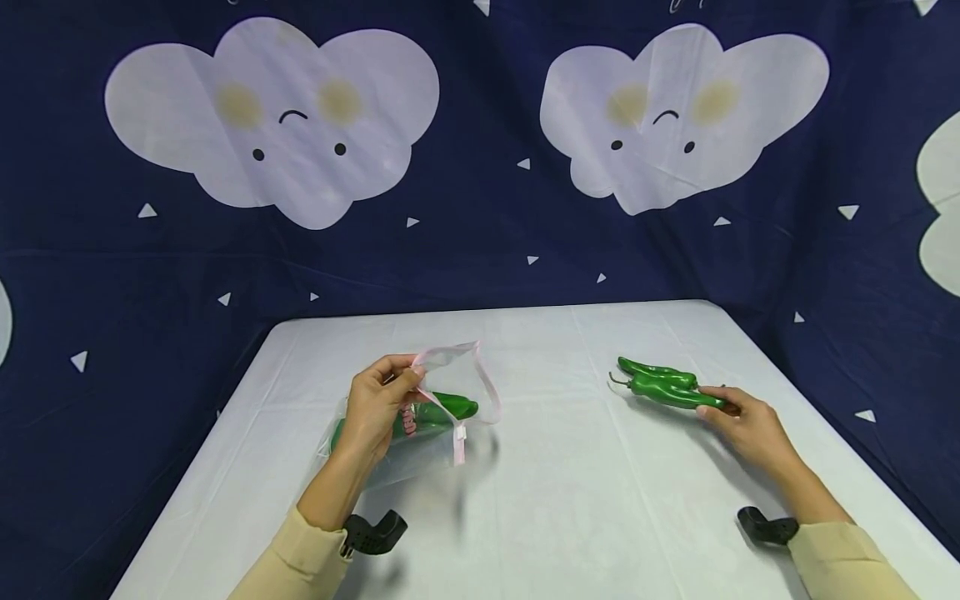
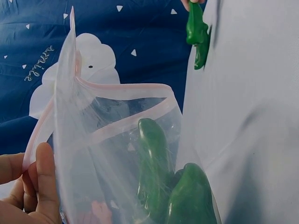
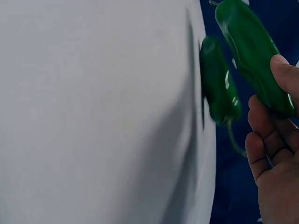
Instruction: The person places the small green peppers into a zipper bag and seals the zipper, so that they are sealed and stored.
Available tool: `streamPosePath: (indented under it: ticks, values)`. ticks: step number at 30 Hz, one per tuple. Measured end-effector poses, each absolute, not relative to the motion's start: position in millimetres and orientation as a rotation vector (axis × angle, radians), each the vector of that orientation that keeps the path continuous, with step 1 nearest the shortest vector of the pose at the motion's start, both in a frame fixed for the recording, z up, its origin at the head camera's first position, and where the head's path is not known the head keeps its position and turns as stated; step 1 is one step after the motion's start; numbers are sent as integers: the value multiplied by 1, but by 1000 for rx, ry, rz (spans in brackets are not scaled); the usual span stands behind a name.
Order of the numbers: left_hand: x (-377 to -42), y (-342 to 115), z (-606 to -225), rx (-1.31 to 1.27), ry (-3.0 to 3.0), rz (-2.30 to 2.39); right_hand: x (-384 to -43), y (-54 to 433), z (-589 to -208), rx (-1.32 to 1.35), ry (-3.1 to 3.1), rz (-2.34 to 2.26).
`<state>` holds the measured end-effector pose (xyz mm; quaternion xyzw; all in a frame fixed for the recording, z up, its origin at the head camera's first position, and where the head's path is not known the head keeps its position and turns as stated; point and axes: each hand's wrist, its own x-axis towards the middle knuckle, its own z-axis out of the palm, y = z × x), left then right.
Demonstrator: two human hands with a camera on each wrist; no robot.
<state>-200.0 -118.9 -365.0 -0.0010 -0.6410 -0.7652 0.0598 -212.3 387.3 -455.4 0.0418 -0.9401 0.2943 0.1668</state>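
My left hand (image 1: 372, 410) pinches the pink-edged rim of a clear zip bag (image 2: 110, 177) between thumb and fingers. The bag's mouth gapes, and inside lie green peppers (image 2: 154, 163), two of them visible in the left wrist view. On the right, my right hand (image 1: 756, 429) holds a glossy green pepper (image 3: 250, 51) by its blunt end, thumb on one side and fingers on the other. Its thin curled stem points left in the head view. Just behind it, a second loose pepper (image 3: 218, 81) lies on the table, its stem toward the hand.
A white cloth covers the table (image 1: 555, 492). Behind it hangs a dark blue curtain (image 1: 480, 167) with white clouds and small triangles. Black wrist straps sit at both cuffs. A wide stretch of table separates the bag from the loose peppers.
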Motion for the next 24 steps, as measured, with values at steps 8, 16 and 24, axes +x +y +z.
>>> streamPosePath:
  ticks: [8,16,24]
  values:
    - [-200,-119,-365,-3,-1942,-2316,-211,357,-442,188,-2668,906]
    - [-200,-120,-365,-2,-1944,-2314,-211,320,-425,311,-2626,987]
    - [-200,-121,-364,-5,-1944,-2318,-209,286,-409,428,-2556,1090]
